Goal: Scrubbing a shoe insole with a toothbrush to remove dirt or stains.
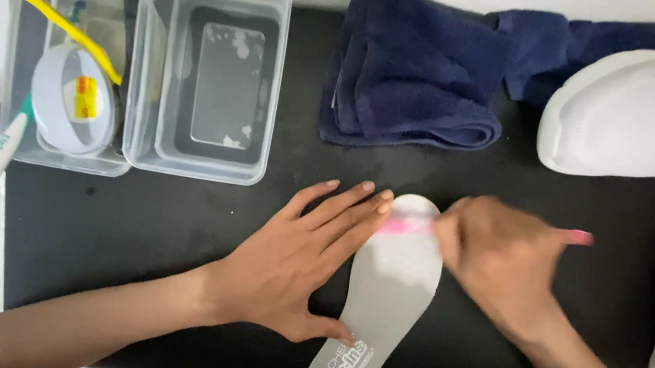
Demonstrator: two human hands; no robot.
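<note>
Fingers of the left hand (292, 264) lie flat on a smooth grey insole (379, 300); the right hand (495, 257) grips a blurred, seemingly pink brush (406, 225).

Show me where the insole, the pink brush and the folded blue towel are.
insole (388, 302): head view, bare grey middle.
pink brush (406, 225): head view, blurred pink head on the insole.
folded blue towel (410, 68): head view, top fold.

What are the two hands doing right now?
Left hand: open, fingers flat, pressing beside the grey foam shoe insole.
Right hand: closed around a pink brush, blurred, on the insole's toe end.
</note>
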